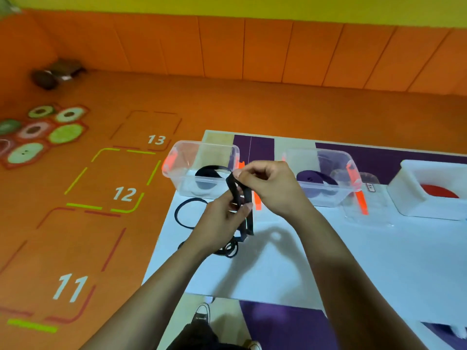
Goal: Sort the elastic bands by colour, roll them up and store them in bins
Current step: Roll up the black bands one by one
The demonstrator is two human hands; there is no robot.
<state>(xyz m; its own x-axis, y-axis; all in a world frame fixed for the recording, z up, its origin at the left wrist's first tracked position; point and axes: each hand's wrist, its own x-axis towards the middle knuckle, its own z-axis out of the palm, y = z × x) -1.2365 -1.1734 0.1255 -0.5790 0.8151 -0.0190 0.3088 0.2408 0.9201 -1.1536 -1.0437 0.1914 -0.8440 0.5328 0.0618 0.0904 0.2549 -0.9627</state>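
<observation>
Both hands hold one black elastic band [236,192] above the white table [328,261]. My right hand [267,184] pinches its top end; my left hand [222,221] grips it lower down, and the rest hangs in loops to the table. More black bands lie loose: a ring [180,215] at the left and a small heap [228,248] under my left wrist. Behind stand a clear bin [182,178] with rolled black band inside, a clear bin [326,195] holding purple rolls, and a white bin [406,198] with a red roll.
The table's left edge drops to an orange floor with numbered squares. A clear lid with an orange clip [361,203] lies between the purple bin and the white bin. My shoe [202,314] shows below the table's near edge.
</observation>
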